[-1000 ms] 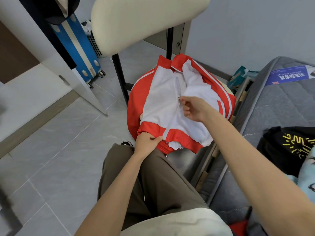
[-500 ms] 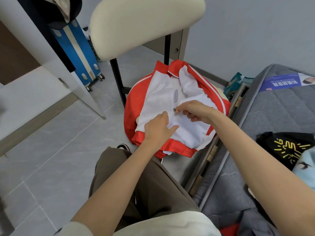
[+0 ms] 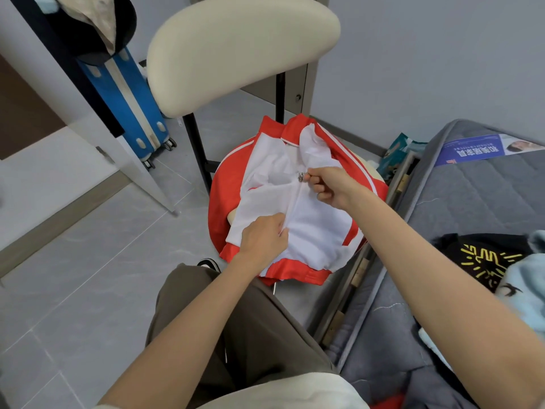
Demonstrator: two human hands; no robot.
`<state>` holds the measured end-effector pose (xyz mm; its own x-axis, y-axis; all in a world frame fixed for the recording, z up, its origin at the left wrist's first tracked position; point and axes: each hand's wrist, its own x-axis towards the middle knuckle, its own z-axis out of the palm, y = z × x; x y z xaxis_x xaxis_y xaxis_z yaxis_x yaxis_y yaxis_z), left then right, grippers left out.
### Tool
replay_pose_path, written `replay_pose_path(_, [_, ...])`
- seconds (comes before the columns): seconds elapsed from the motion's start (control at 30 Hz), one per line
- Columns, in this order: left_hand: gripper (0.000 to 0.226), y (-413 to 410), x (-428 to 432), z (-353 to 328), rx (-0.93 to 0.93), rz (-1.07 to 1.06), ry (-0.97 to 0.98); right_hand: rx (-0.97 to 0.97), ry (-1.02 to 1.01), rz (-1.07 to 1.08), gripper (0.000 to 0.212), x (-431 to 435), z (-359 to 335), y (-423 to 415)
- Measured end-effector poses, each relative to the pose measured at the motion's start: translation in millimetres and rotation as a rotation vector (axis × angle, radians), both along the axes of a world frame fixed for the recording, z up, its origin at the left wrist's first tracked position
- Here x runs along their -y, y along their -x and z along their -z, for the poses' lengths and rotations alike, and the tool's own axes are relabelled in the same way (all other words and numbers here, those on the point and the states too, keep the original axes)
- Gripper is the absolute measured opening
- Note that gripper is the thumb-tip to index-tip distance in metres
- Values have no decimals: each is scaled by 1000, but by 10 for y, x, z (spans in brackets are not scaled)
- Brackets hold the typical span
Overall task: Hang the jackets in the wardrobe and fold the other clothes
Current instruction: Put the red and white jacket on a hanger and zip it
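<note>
Two-handed zipping of jacket (image 3: 318, 225), centre of frame, on chair (image 3: 236, 48) seat.
Right hand (image 3: 333, 187) pinching zipper pull (image 3: 300, 176), drawn higher than a moment ago; left hand (image 3: 262, 240) shifted up from hem, pinching fabric beside zip; closed roughly to chest; hanging judged still outstanding.

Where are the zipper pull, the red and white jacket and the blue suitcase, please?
zipper pull (image 3: 301, 176), head view, on the metal slider.
red and white jacket (image 3: 318, 222), head view, on its white front panel.
blue suitcase (image 3: 116, 101), head view, on its blue shell.
</note>
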<state>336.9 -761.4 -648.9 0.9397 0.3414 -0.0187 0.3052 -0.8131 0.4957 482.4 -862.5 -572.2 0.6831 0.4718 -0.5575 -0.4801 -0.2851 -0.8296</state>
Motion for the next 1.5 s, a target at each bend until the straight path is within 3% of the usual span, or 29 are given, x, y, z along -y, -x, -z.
replay_pose_path(0.17, [28, 102, -3, 102, -248, 95, -26, -252, -48, 172, 30, 25, -17, 28])
replay_pose_path(0.3, [30, 110, -41, 133, -510, 178, -9, -114, 55, 74, 25, 85, -31, 51])
replay_pose_path(0.37, [41, -12, -19, 55, -437, 148, -65, -15, 130, 2, 21, 94, -18, 51])
replay_pose_path(0.43, [48, -221, 36, -73, -215, 14, -40, 27, 172, -58, 20, 96, -6, 15])
replay_pose_path(0.5, [47, -446, 93, -201, -42, -91, -16, 28, 185, -90, 21, 103, 2, -50])
replay_pose_path(0.57, [44, -615, 112, -251, -4, -123, -67, 5, 168, -100, 22, 109, 13, -120])
replay_pose_path(0.7, [22, -824, -28, -157, -56, -41, -38, -150, 71, -14, 21, 50, 68, -310])
replay_pose_path(0.83, [29, -927, -331, 81, -290, 55, 100, -165, -17, 114, 24, -252, 110, -700])
replay_pose_path(1.03, [34, -1261, -804, 453, -649, 129, 651, 38, 95, 100, 26, -858, 559, -1189])
replay_pose_path(1.17, [30, -1440, -905, 553, -630, 124, 776, 164, 304, 90, 24, -949, 997, -1246])
replay_pose_path(1.33, [24, -1411, -830, 459, -553, 38, 663, 322, 395, 28, 15, -796, 1030, -1103])
replay_pose_path(1.43, [16, -1283, -832, 257, -472, -64, 649, 246, 464, 11, 30, -670, 797, -928])
replay_pose_path(1.5, [29, -1186, -874, 26, -506, -67, 650, 157, 473, 10, 33, -592, 564, -773])
